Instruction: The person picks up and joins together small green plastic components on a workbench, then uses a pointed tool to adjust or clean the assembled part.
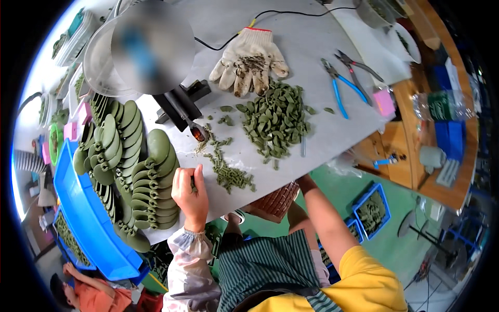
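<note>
My left hand (190,197) is closed just over the table's near edge, with a bit of dark green showing between the fingers. To its left lie rows of overlapping flat green oval pieces (158,145) with small knobs at their ends. Short green offcuts (228,174) are scattered to its right. Farther up sits a large heap of green leaf-shaped pieces (275,117). A dark metal fixture (179,106) holds a tip that glows orange, near the offcuts. My right forearm (327,218) reaches toward the table's edge, and the hand itself is hidden there.
A soiled white work glove (252,62) lies behind the heap. Blue-handled pliers (343,88) and dark-handled cutters (358,70) rest on the table's right. A long blue bin (93,218) stands at left, blue crates (371,210) on the floor. A person (88,291) sits at lower left.
</note>
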The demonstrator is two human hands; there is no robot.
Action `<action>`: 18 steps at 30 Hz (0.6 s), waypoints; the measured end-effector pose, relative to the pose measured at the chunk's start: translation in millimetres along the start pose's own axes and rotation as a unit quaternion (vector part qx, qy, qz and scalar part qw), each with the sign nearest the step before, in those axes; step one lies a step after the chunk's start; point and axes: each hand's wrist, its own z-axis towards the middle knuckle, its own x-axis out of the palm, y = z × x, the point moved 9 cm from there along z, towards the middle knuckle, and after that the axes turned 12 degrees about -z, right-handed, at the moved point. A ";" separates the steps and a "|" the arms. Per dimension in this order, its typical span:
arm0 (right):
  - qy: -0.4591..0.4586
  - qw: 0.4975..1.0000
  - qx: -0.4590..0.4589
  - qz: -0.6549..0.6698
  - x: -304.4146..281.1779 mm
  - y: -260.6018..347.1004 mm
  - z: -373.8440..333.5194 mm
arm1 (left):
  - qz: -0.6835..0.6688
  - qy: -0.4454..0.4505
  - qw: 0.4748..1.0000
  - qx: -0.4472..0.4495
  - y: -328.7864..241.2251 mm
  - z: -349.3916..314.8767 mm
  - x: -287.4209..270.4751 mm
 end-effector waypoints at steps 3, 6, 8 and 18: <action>0.102 0.994 -0.023 -0.041 26.3 9.2 18.8 | 0.073 0.040 0.997 0.003 4.3 -4.0 0.7; 0.131 0.989 -0.043 -0.058 33.7 -1.8 17.7 | 0.101 0.028 0.994 0.012 6.6 -5.9 10.2; 0.146 0.985 -0.078 -0.055 36.7 17.6 3.2 | 0.124 0.040 0.991 0.010 9.4 -7.8 8.2; 0.208 0.962 -0.160 -0.078 19.1 53.1 -100.0 | -0.056 0.053 0.997 0.005 6.7 -17.9 -2.6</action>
